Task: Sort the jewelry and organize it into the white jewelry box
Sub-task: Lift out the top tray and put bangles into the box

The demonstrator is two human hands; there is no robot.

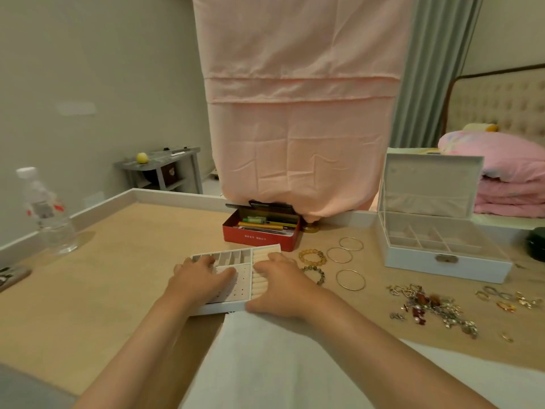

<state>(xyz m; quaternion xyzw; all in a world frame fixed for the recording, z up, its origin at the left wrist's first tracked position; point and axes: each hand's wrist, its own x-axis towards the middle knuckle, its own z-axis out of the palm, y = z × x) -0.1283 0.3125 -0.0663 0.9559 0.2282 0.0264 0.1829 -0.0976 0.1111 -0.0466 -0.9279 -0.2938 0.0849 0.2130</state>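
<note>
A single wide-angle view from the person's head looks forward and down over the table [118, 246], close above its near edge. The white tray [236, 287] lies just below centre, the white jewelry box [442, 270] to the right, and a pink cloth [295, 113] and a bed [501, 107] are beyond.

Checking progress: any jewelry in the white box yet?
No, the open box shows bare compartments; bangles and the jewelry pile lie on the table.
</note>
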